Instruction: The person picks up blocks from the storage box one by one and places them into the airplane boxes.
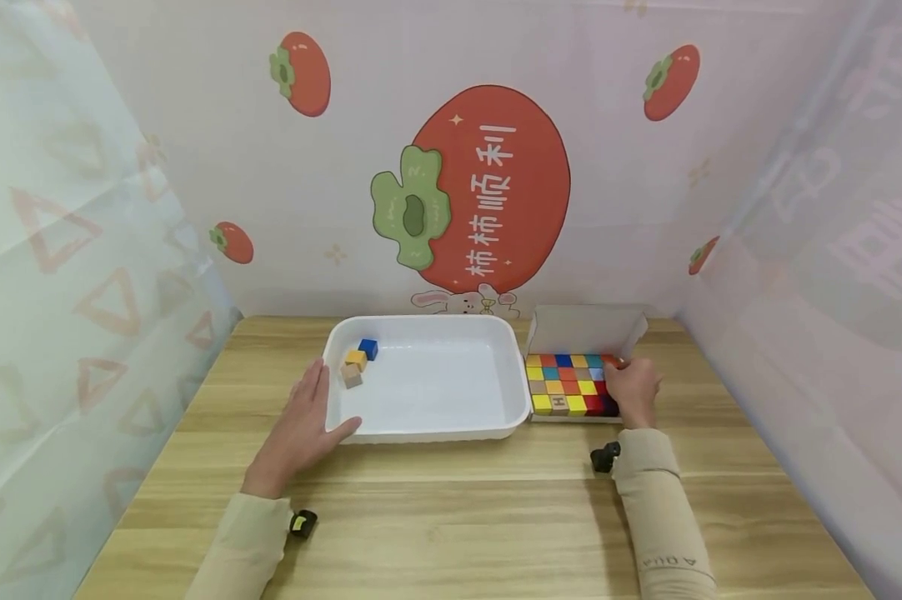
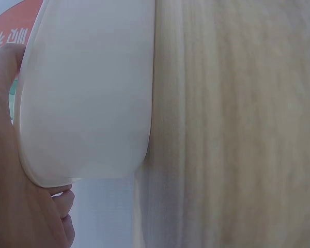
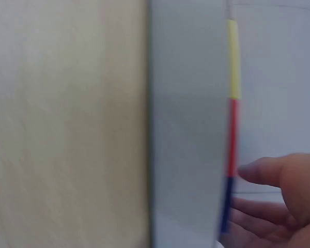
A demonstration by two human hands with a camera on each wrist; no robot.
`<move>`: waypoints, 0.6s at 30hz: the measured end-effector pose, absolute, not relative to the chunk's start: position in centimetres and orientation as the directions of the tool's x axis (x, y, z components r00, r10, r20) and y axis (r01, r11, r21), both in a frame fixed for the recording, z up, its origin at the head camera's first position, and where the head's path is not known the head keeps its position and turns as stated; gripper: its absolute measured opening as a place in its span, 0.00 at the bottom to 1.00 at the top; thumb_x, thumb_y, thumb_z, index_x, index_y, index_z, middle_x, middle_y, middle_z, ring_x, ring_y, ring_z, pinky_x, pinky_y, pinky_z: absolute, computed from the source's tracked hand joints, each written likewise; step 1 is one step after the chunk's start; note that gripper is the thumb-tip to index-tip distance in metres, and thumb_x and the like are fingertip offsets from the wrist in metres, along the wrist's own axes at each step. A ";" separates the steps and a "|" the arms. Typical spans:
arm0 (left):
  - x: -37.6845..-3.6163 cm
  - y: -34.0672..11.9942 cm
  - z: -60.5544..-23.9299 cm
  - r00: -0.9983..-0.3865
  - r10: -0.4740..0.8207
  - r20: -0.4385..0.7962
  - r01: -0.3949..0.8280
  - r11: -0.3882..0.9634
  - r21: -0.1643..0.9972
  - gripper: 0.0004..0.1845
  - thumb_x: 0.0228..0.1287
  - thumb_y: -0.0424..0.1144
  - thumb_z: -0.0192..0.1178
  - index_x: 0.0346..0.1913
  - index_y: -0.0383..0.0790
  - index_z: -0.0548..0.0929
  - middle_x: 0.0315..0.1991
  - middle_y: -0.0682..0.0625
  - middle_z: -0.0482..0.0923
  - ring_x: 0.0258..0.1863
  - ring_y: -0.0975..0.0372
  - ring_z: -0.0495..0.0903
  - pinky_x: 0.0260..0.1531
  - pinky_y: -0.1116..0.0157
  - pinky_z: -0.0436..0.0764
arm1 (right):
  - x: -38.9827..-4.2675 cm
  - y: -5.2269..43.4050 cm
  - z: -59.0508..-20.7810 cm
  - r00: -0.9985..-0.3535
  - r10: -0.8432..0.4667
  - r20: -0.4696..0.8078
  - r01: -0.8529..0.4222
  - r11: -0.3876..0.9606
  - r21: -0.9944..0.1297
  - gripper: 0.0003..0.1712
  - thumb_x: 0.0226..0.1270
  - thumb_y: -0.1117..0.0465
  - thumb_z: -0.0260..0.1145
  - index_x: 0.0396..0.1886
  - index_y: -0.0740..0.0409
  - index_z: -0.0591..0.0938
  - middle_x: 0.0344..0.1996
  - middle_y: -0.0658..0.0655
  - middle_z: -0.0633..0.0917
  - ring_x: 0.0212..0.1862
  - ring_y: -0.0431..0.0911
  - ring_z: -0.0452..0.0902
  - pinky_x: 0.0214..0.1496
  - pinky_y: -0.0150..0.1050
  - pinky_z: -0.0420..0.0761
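My left hand (image 1: 297,425) holds the near left corner of a white tray (image 1: 428,433), thumb over the near rim and fingers along the left side. In the left wrist view, curled fingers (image 2: 66,204) show below the tray's rim. A blue block (image 1: 368,349), a yellow-orange block (image 1: 356,359) and a plain wood block (image 1: 352,376) lie inside the tray on the left. My right hand (image 1: 633,390) reaches over the right end of a cardboard box (image 1: 588,329) packed with rows of coloured blocks (image 1: 567,374). Its fingertips meet an orange-red block (image 1: 611,360); their grip is partly hidden.
The box stands right beside the tray, its lid raised at the back. One front-row block (image 1: 558,403) bears a letter H. Wooden tabletop (image 1: 451,517) spreads in front. A printed cloth (image 1: 331,183) hangs behind, with pale sheets on both sides.
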State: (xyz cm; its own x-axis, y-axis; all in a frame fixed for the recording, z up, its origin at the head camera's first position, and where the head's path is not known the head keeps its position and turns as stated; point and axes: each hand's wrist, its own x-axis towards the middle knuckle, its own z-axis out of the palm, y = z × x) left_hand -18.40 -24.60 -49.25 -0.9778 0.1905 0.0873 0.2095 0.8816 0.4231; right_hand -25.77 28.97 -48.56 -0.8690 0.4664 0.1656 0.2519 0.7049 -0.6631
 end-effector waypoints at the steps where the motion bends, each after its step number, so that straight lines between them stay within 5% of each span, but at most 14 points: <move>1: -18.4 -24.6 -49.3 -0.978 0.189 0.084 0.207 0.882 0.424 0.61 0.70 0.65 0.61 0.84 0.28 0.40 0.87 0.34 0.34 0.86 0.38 0.40 0.81 0.33 0.52 | -25.8 29.2 -48.4 -0.886 0.436 0.160 0.240 0.726 -0.645 0.20 0.70 0.62 0.62 0.22 0.73 0.84 0.28 0.70 0.88 0.38 0.64 0.82 0.38 0.54 0.77; 6: -18.4 -24.6 -49.5 -0.980 0.186 0.075 0.200 0.876 0.440 0.62 0.70 0.65 0.62 0.85 0.29 0.39 0.87 0.35 0.33 0.86 0.38 0.39 0.81 0.33 0.51 | -26.1 30.2 -47.3 -0.958 0.259 0.123 0.153 0.823 -0.547 0.17 0.69 0.67 0.51 0.19 0.66 0.74 0.24 0.66 0.78 0.30 0.56 0.72 0.29 0.45 0.72; 11: -18.5 -24.6 -49.8 -0.978 0.194 0.083 0.211 0.876 0.434 0.63 0.69 0.68 0.60 0.85 0.29 0.39 0.87 0.35 0.33 0.86 0.38 0.39 0.82 0.34 0.50 | -25.9 30.5 -45.7 -0.980 0.189 0.053 0.135 0.845 -0.517 0.19 0.70 0.66 0.54 0.16 0.59 0.68 0.17 0.55 0.68 0.24 0.50 0.63 0.24 0.39 0.64; 15: -18.4 -24.7 -49.8 -0.978 0.192 0.080 0.208 0.878 0.431 0.63 0.69 0.69 0.59 0.85 0.29 0.39 0.87 0.35 0.33 0.86 0.39 0.39 0.82 0.34 0.49 | -25.2 29.2 -43.8 -0.996 0.090 0.016 0.071 0.872 -0.484 0.19 0.72 0.62 0.62 0.19 0.64 0.78 0.15 0.51 0.70 0.23 0.47 0.67 0.24 0.38 0.67; 18: -18.4 -24.7 -49.6 -0.978 0.189 0.085 0.207 0.878 0.432 0.62 0.69 0.69 0.59 0.85 0.29 0.39 0.88 0.35 0.33 0.86 0.39 0.40 0.82 0.34 0.51 | -24.8 27.2 -42.1 -1.000 -0.024 0.008 -0.025 0.886 -0.463 0.14 0.72 0.61 0.67 0.31 0.69 0.87 0.23 0.59 0.82 0.28 0.50 0.77 0.29 0.42 0.78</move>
State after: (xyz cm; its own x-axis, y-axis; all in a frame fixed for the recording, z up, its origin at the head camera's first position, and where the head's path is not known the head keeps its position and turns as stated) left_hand -18.36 -24.70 -49.61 -0.9783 0.1888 0.0848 0.2069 0.8780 0.4316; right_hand -24.75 27.19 -42.13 -0.9997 -0.0235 0.0082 -0.0247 0.8859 -0.4633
